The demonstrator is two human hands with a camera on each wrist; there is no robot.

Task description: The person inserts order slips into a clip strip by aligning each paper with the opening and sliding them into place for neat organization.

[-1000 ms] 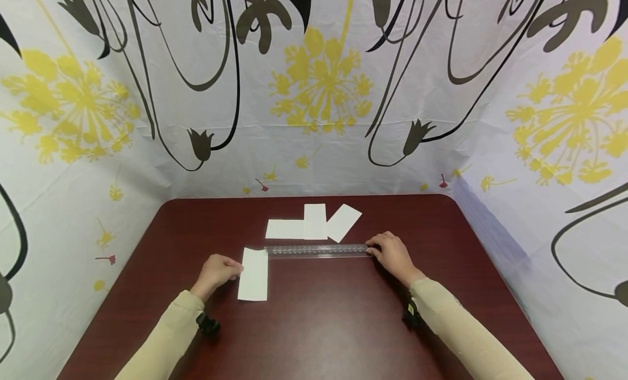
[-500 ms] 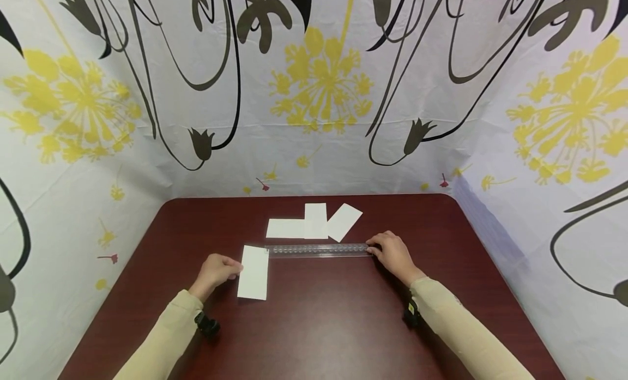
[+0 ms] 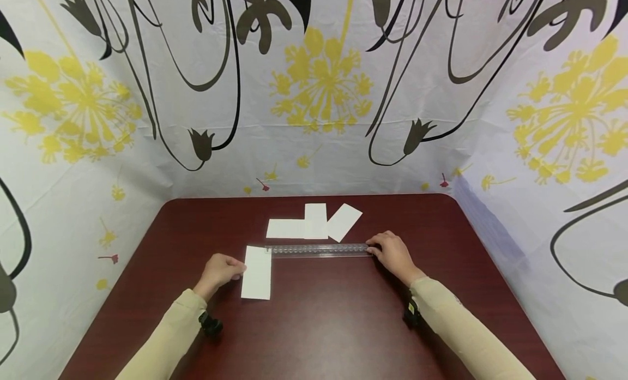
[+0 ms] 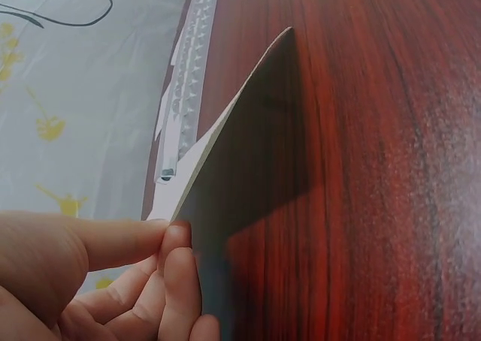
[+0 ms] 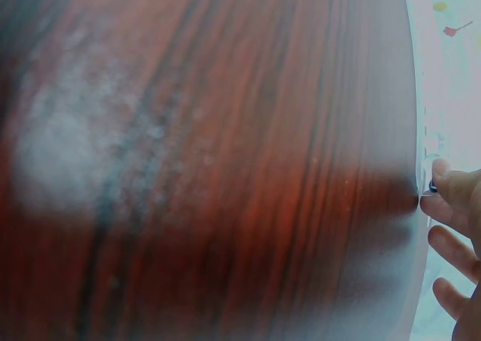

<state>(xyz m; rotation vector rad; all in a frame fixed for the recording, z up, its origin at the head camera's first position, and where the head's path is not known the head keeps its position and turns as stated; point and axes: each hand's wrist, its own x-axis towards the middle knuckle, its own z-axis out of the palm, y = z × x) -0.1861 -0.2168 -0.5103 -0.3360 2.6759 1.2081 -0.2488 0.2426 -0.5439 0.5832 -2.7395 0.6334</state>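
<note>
My left hand (image 3: 222, 272) pinches the left edge of a white paper card (image 3: 256, 273) between thumb and fingertips. In the left wrist view the card (image 4: 218, 142) is tilted up off the table and casts a shadow. Its upper right corner meets the left end of a clear plastic ruler (image 3: 319, 251); I cannot tell which lies on top. The ruler (image 4: 194, 70) shows its holed end just past the card. My right hand (image 3: 391, 254) pinches the ruler's right end. In the right wrist view, the right hand (image 5: 458, 228) is at the frame's edge, its lower fingers spread.
Behind the ruler lie three more white cards: one sideways (image 3: 285, 229), one upright (image 3: 315, 221) overlapping or touching it, and one slanted (image 3: 344, 223). All rest on a dark red wooden table (image 3: 333, 325). A patterned cloth (image 3: 314, 162) hangs around its back and sides.
My left hand has shifted slightly right with the card, so the card now overlaps the ruler's left end more. The right hand and the ruler have stayed in place.
</note>
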